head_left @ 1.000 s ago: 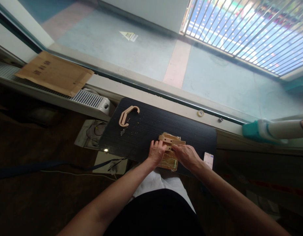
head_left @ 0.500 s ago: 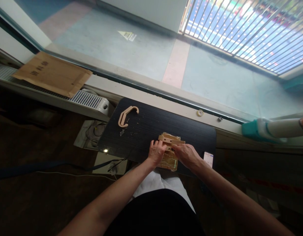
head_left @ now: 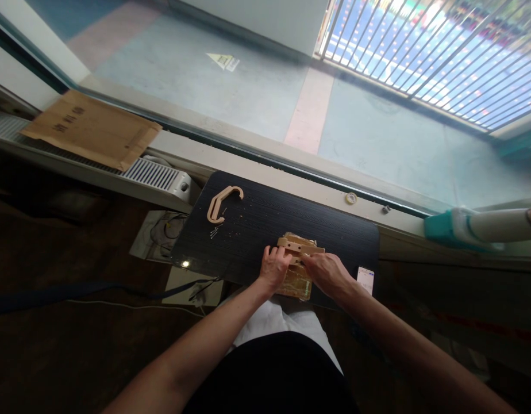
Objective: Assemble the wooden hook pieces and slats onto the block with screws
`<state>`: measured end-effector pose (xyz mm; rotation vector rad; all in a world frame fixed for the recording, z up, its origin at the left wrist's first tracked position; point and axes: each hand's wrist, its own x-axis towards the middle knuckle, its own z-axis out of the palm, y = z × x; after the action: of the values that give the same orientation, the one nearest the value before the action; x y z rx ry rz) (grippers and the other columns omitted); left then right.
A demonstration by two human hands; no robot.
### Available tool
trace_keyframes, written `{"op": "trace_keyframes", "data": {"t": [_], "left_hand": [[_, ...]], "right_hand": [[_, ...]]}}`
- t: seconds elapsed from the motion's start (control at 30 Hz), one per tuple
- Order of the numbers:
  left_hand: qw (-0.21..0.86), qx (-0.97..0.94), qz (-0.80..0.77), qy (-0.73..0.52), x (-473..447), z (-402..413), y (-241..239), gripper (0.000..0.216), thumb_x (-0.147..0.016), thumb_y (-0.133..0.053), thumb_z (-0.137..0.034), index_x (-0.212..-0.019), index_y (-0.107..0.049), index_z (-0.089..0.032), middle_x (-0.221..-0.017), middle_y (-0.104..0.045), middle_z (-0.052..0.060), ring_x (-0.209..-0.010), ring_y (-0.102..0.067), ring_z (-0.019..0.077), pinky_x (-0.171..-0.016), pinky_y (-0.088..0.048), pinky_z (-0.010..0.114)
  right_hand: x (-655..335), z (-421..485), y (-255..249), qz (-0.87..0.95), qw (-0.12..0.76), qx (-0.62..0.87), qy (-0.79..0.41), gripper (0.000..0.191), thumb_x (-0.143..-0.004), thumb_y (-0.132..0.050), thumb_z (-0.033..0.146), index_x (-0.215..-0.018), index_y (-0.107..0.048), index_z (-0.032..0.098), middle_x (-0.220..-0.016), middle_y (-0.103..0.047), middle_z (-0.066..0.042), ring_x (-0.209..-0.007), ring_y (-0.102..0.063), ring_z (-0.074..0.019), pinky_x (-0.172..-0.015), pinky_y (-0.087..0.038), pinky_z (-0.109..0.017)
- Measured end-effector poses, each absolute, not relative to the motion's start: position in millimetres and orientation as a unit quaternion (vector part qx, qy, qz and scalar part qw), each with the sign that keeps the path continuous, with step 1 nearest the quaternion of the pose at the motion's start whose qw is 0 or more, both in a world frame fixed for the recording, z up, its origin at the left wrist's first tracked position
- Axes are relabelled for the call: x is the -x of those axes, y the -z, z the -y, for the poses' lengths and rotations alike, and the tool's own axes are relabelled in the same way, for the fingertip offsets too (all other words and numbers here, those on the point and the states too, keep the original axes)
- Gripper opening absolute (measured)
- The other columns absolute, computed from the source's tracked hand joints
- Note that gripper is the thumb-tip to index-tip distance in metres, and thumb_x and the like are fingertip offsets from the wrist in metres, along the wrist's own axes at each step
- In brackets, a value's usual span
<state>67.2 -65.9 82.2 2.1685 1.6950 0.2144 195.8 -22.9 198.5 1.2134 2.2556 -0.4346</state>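
From my end I read the pale, drilled wooden piece [head_left: 293, 246] as smooth and matt, like the pale wooden hooked piece [head_left: 213, 206]. I see a glossy, wrinkled, clear film over the brown rectangular block [head_left: 297, 283]. The black rounded-corner tabletop [head_left: 265, 204] looks finely grained with a low sheen; I take the thin silvery screws [head_left: 214, 231] for metal, the flat brown envelope [head_left: 93, 131] for matt paper.

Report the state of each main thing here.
Left hand, fingers bent at the wooden pieces.
Right hand, fingers curled, grip hidden.
Wooden pieces, over the package.
Package, flat, partly covered.
Wooden hook, lying loose.
Screws, loose.
Phone, screen lit, partly hidden.
Envelope, lying on the radiator.
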Motion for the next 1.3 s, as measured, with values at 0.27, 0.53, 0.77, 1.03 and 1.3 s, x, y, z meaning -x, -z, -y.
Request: {"op": "trace_keyframes", "data": {"t": [0.27,0.53,0.77,1.03,1.3], "left_hand": [[0.190,-0.771,-0.604,-0.073,-67.1,65.7,-82.0,0.024,-0.087,-0.040,-0.016,-0.088,-0.063,-0.020,-0.092,-0.058,0.008,-0.086,-0.052,0.0198,-0.091,-0.033,0.043],[0.188,-0.770,-0.604,-0.080,-67.4,66.1,-80.8,0.024,-0.087,-0.041,-0.016,-0.088,-0.064,-0.020,-0.091,-0.058,0.008,-0.085,-0.052,0.0198,-0.091,-0.033,0.044],[0.192,-0.768,-0.606,-0.081,-67.7,66.3,-79.6,0.023,-0.087,-0.041,-0.016,-0.088,-0.064,-0.020,-0.092,-0.058,0.009,-0.086,-0.052,0.0203,-0.091,-0.032,0.044],[0.190,-0.770,-0.604,-0.077,-67.2,66.2,-81.0,0.024,-0.087,-0.040,-0.016,-0.088,-0.064,-0.020,-0.092,-0.058,0.008,-0.086,-0.052,0.0196,-0.092,-0.033,0.043],[0.184,-0.772,-0.604,-0.079,-67.6,66.4,-81.5,0.024,-0.087,-0.040,-0.015,-0.090,-0.063,-0.020,-0.092,-0.057,0.008,-0.087,-0.052,0.0200,-0.091,-0.033,0.043]], "right_hand": [[-197.9,23.8,-200.7,-0.838,0.263,-0.449,0.163,0.026,-0.089,-0.041,0.016,-0.099,-0.064,0.018,-0.088,-0.070,-0.008,-0.079,-0.066,-0.0178,-0.069,-0.048,-0.026],[-199.1,22.6,-199.0,-0.841,0.264,-0.444,0.161,0.028,-0.086,-0.042,0.012,-0.102,-0.064,0.018,-0.091,-0.070,-0.009,-0.082,-0.066,-0.0191,-0.070,-0.049,-0.026],[-201.7,23.7,-192.8,-0.833,0.261,-0.461,0.160,0.027,-0.087,-0.041,0.014,-0.101,-0.063,0.017,-0.091,-0.070,-0.009,-0.082,-0.066,-0.0186,-0.070,-0.048,-0.025],[-197.4,22.3,-202.0,-0.835,0.272,-0.447,0.169,0.028,-0.088,-0.041,0.013,-0.106,-0.062,0.020,-0.093,-0.070,-0.008,-0.085,-0.065,-0.0179,-0.072,-0.048,-0.025],[-201.1,24.5,-192.0,-0.835,0.255,-0.458,0.168,0.024,-0.088,-0.042,0.015,-0.100,-0.063,0.017,-0.090,-0.070,-0.008,-0.081,-0.066,-0.0184,-0.070,-0.048,-0.025]]}}
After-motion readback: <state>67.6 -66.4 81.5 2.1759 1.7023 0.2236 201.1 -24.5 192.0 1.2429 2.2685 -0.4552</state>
